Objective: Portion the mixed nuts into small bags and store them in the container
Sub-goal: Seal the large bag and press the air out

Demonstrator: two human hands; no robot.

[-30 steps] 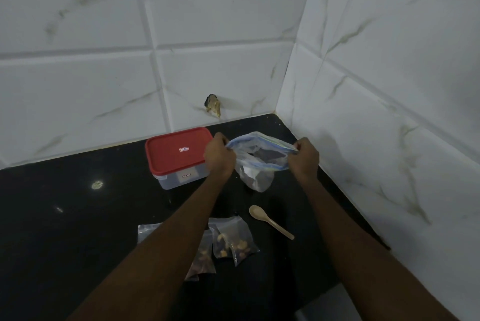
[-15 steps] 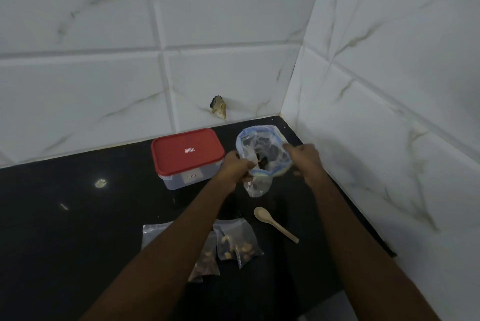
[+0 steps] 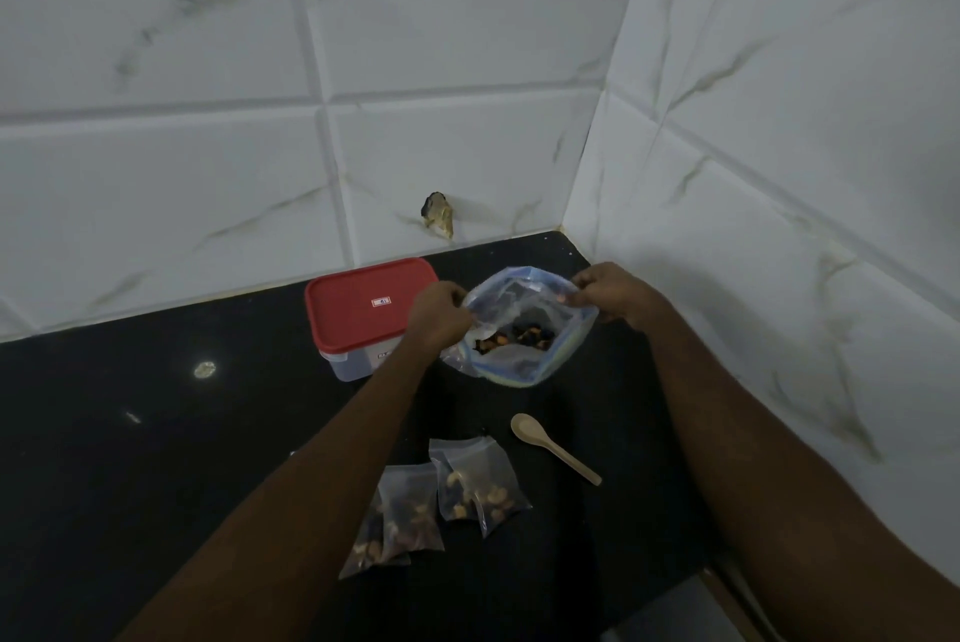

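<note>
A large clear zip bag (image 3: 524, 360) with a blue rim is held open over the black counter, and mixed nuts (image 3: 514, 335) show at its bottom. My left hand (image 3: 439, 316) pinches the bag's left rim. My right hand (image 3: 610, 295) pinches the right rim. Several small bags of nuts (image 3: 467, 488) lie on the counter nearer to me, partly hidden by my left forearm. A wooden spoon (image 3: 550, 446) lies right of them. A clear container with a red lid (image 3: 363, 303), closed, stands left of the big bag.
The black counter (image 3: 156, 433) ends in a corner of white marble tile walls behind and to the right. A small chipped hole (image 3: 438, 215) marks the back wall. The counter's front edge shows at bottom right (image 3: 691, 584).
The bag's mouth, stretched flat a second ago and bunched half a second ago, is now pulled open into a wide round opening, and the nuts inside show. Both hands kept their hold on the rim.
</note>
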